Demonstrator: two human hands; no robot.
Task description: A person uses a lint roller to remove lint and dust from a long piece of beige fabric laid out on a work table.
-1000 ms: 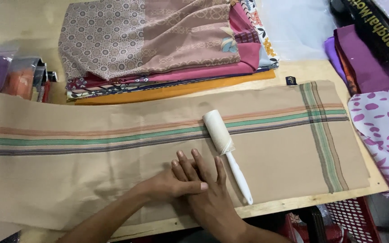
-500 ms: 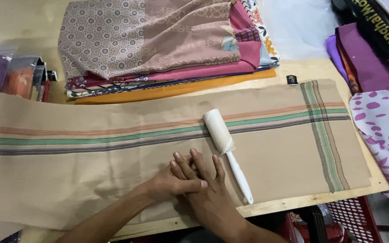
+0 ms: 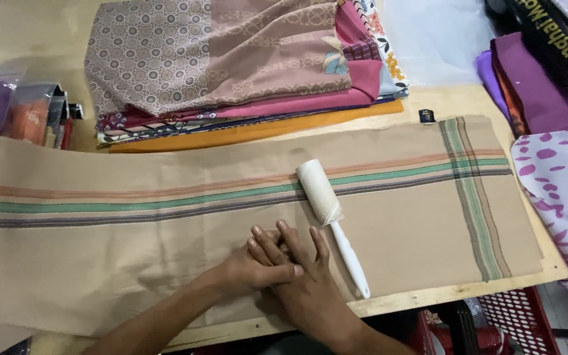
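A long tan cloth (image 3: 133, 263) with green, orange and dark stripes lies spread flat over the wooden table. My left hand (image 3: 248, 271) and my right hand (image 3: 307, 283) rest flat on it near the front edge. The left hand's fingers overlap the right hand. Neither hand holds anything. A white lint roller (image 3: 321, 192) with a white handle lies on the cloth just right of my right hand, apart from it, its roll over the stripes.
A stack of folded patterned fabrics (image 3: 231, 59) sits behind the cloth. Purple and pink fabrics (image 3: 560, 164) lie at the right. Plastic-wrapped packets (image 3: 14, 112) are at the far left. A red perforated crate (image 3: 520, 322) stands below the table's front right corner.
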